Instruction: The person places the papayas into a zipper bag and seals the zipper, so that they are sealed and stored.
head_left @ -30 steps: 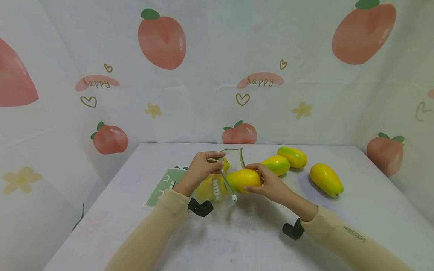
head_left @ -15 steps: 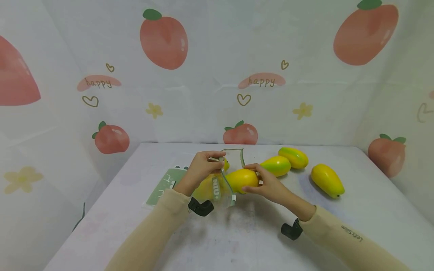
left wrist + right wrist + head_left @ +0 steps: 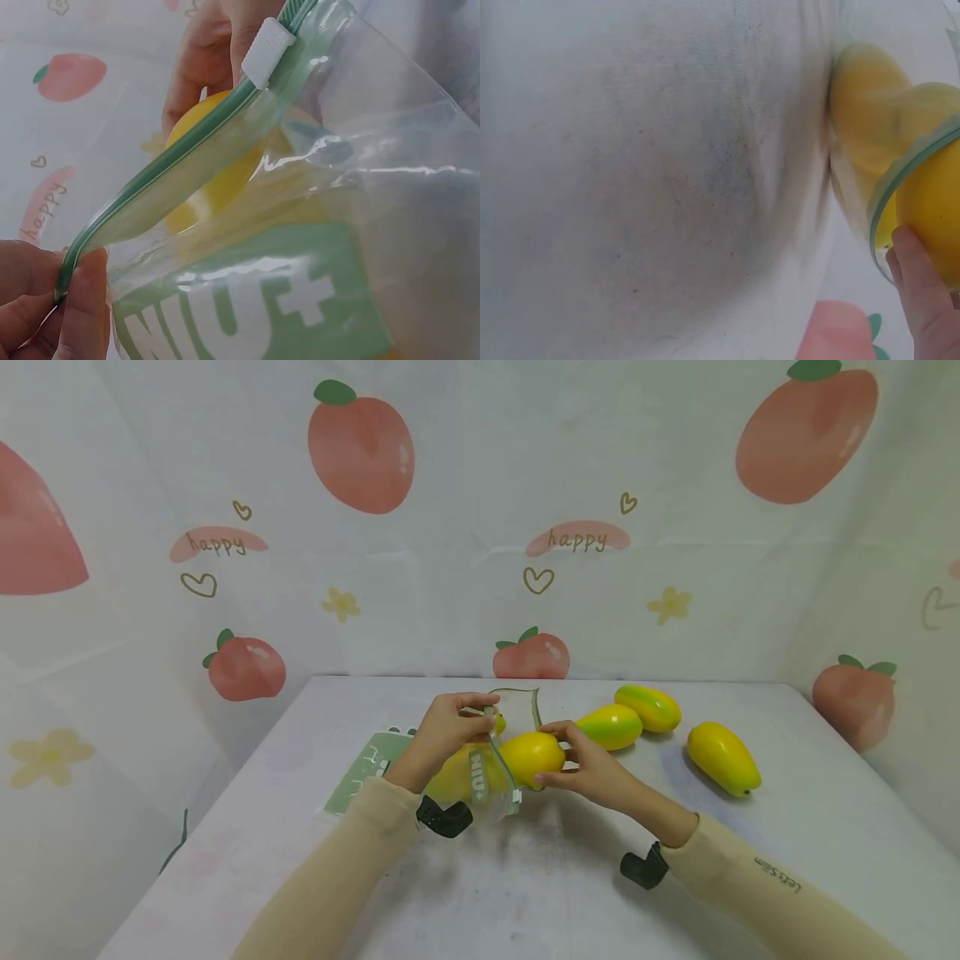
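My left hand (image 3: 446, 731) pinches the rim of a clear zip bag (image 3: 270, 300) that has a green edge, a white slider (image 3: 268, 52) and "NIU+" lettering. The bag's mouth gapes toward the right. With its fingers around the near end, my right hand (image 3: 588, 762) grips a yellow mango (image 3: 531, 755), whose far part lies within the mouth. In the right wrist view, the green rim curves around this mango (image 3: 936, 206), close to the fingers. Other yellow mangoes (image 3: 866, 97) show through the clear plastic deeper in the bag.
Right of the hands, 3 yellow-green mangoes lie on the white table: one beside the right hand (image 3: 611, 727), another mango (image 3: 648, 708) behind it, and a third mango (image 3: 723, 758) farther right. A flat green printed bag (image 3: 367, 768) lies left of the left hand.
My right hand has moved slightly left, carrying the mango farther into the bag's mouth. The left hand keeps its pinch on the rim in nearly the same place.
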Action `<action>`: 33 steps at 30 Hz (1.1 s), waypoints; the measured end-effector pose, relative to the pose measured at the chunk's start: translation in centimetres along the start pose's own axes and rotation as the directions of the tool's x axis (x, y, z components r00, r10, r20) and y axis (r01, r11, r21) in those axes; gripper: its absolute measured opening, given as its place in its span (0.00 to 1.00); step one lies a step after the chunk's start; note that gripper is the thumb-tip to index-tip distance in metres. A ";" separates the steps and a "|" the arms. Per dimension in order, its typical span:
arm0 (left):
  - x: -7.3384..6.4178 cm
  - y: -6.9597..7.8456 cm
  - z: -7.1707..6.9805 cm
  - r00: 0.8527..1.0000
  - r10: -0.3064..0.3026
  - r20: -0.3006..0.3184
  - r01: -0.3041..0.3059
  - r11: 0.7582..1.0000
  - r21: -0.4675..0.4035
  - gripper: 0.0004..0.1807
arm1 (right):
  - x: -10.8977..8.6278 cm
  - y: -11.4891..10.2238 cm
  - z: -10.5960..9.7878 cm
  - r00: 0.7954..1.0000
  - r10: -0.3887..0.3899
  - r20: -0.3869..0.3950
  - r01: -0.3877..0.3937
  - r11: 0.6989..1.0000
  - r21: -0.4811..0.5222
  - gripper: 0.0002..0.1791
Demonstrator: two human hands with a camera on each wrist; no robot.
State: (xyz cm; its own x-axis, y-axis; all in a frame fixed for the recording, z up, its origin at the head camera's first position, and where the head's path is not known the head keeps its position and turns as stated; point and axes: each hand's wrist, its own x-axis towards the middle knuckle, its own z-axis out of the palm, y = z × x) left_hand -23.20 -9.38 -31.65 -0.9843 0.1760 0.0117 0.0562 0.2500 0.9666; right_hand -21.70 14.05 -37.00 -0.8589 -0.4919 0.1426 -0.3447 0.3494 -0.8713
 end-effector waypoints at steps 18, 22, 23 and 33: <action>-0.2 0.3 -0.1 1.000 -0.002 0.002 0.002 1.000 -0.001 0.19 | 0.3 -0.4 -0.1 0.999 0.020 0.030 -0.020 1.000 -0.018 0.37; -0.2 0.2 -0.1 1.000 0.004 0.007 -0.004 1.000 -0.008 0.19 | 0.3 -0.6 -0.1 0.999 0.032 0.016 -0.031 0.999 -0.045 0.34; -0.2 0.2 -0.1 1.000 0.005 0.007 -0.005 1.000 -0.009 0.19 | 0.3 -0.6 0.0 0.999 0.033 0.013 -0.033 0.998 -0.048 0.34; 0.0 0.1 0.0 1.000 -0.007 -0.001 0.007 1.000 0.002 0.19 | 0.4 -0.3 -0.1 0.999 0.031 0.027 -0.030 0.999 -0.031 0.32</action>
State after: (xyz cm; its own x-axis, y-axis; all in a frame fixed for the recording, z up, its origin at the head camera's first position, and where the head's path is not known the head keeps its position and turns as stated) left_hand -23.17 -9.40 -31.58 -0.9848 0.1734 0.0050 0.0495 0.2533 0.9661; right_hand -21.92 13.81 -36.62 -0.8586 -0.5022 0.1024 -0.3301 0.3890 -0.8601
